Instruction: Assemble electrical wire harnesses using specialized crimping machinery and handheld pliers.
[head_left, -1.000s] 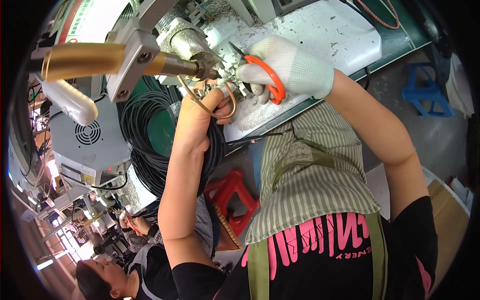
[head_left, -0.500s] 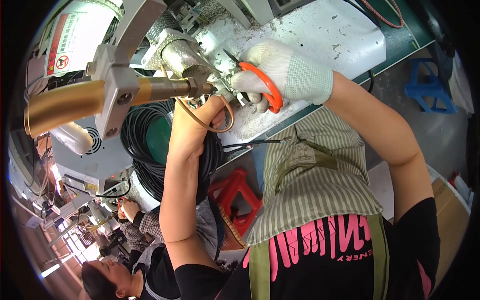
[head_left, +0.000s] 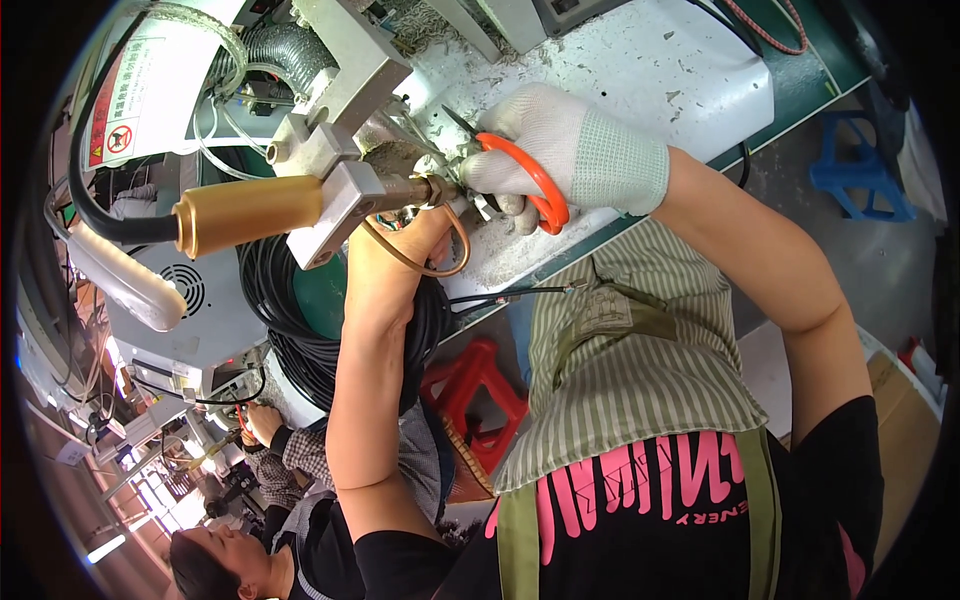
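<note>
Within the gloved right hand [head_left: 538, 125] — orange-handled scissors [head_left: 545, 183] sit.

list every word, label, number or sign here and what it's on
Red-and-white sign with a prohibition circle, on the white panel: wording not copied.
Large pink lettering, on the black shirt: wording not copied.
Smaller pink lettering, same shirt: wording not copied.
Background marks: too small or blurred to read.

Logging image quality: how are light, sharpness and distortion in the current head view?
Head view, upper middle: bright light glares on the white tabletop sheet, while the orange-handled scissors look fairly crisp; head view, lower left: a bright background patch is blown out; head view, rim: black corners, surroundings tilted.
</note>
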